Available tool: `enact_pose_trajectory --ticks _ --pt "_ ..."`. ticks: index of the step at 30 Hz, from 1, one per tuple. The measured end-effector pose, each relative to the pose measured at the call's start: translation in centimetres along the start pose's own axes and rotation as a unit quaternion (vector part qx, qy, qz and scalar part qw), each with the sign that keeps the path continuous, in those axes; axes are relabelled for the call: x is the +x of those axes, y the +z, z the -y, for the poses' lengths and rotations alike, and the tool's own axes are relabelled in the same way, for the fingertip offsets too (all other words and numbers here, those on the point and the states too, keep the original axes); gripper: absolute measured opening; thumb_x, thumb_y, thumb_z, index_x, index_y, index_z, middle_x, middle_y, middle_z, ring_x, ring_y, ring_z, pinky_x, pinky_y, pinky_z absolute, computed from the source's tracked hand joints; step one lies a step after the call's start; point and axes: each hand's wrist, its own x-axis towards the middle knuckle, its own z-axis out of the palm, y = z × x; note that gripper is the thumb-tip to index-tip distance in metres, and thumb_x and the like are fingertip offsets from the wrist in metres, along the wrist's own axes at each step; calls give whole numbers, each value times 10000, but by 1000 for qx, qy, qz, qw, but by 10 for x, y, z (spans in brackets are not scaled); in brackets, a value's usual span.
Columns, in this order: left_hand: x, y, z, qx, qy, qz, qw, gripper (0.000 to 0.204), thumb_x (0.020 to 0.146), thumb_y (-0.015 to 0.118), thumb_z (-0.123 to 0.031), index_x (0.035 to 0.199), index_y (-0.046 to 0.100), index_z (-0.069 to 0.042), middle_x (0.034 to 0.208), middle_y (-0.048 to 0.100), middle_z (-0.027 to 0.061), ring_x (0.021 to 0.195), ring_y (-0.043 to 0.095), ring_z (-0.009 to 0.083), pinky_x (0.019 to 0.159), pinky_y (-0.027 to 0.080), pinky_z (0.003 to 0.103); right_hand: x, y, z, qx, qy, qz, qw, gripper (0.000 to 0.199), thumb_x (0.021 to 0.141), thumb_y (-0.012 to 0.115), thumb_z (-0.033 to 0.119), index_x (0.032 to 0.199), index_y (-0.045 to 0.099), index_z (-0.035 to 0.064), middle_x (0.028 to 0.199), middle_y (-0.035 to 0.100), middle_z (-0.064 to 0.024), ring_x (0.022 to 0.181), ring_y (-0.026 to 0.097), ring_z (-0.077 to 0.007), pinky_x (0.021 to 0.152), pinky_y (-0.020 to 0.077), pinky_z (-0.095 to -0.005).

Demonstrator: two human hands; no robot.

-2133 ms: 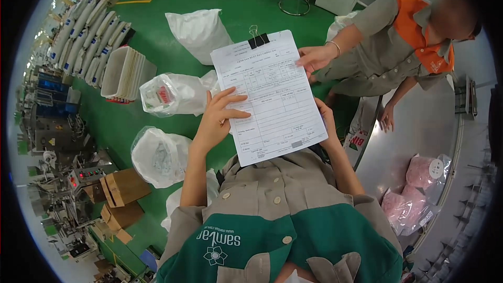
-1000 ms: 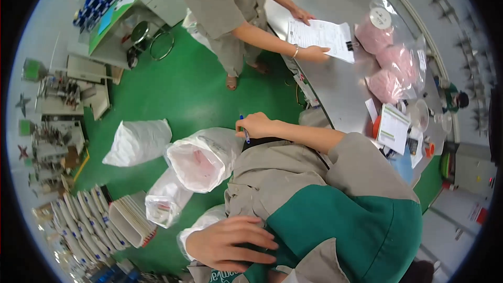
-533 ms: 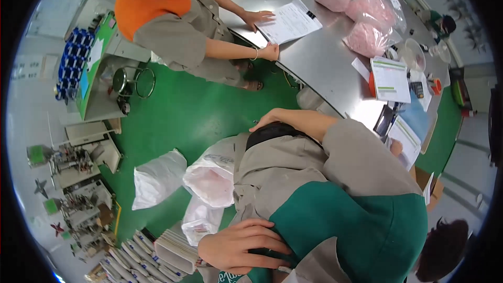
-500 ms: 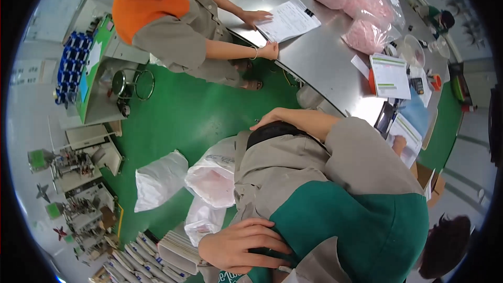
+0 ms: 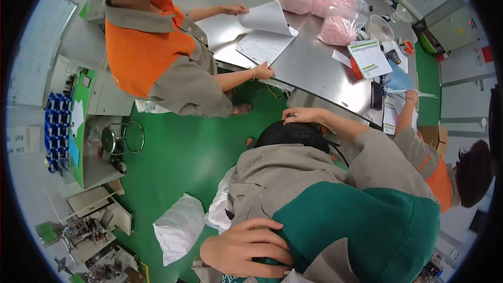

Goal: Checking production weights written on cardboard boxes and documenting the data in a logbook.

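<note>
My left hand (image 5: 249, 249) lies against the green and grey shirt (image 5: 356, 220) on my chest, fingers stretched out, with a ring on one of them. At my waist, my right hand (image 5: 304, 116) rests at the top of a black waist pouch (image 5: 287, 135). Its fingers are closed on a slim grey pen-like stick (image 5: 293, 115), most of it hidden. Across from me, a co-worker in an orange and grey shirt (image 5: 144, 47) stands at the metal table and holds up the top sheet (image 5: 265, 18) of a stack of papers (image 5: 263, 47).
Clear bags of pink material (image 5: 335, 29) and paper forms (image 5: 370, 58) sit on the metal table (image 5: 309, 68). White sacks (image 5: 179, 228) stand on the green floor (image 5: 173, 162). A round stool (image 5: 121, 137) is at left. Another co-worker's hand (image 5: 412, 95) is over papers at right.
The view has shifted, and the sacks sit lower and are more hidden. The co-worker across from me has lifted the top sheet. The co-worker at right shows more. My left hand stays on my chest.
</note>
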Motion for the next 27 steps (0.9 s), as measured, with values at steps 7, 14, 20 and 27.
enact_pose_trajectory --ticks 7,14,20,27 --pt "7 -58 38 -111 58 125 984 152 897 570 -124 926 718 -106 1056 668 59 980 622 235 986 395 466 -80 47 -28 123 9 -313 942 195 958 614 248 911 553 69 799 515 25 771 449 -61 699 401 -234" --pt "8 -43 179 29 -250 203 946 415 931 564 -259 1263 521 -14 1287 511 171 1192 484 333 1013 389 406 -104 87 -35 92 15 -522 848 189 938 621 202 892 536 40 734 482 0 700 431 -85 647 402 -258" --pt "0 18 229 32 -144 456 878 500 1024 367 -296 1433 343 -11 1472 318 269 1392 255 403 1129 275 429 -161 131 11 93 71 -684 720 154 937 617 147 902 532 25 717 484 13 684 430 -74 635 397 -236" --pt "53 44 232 79 -311 637 701 548 990 332 -433 1393 453 -81 1415 436 223 1359 345 352 1076 350 413 -198 171 118 82 13 -794 603 111 941 589 62 901 498 12 702 429 26 664 381 -66 594 338 -222"
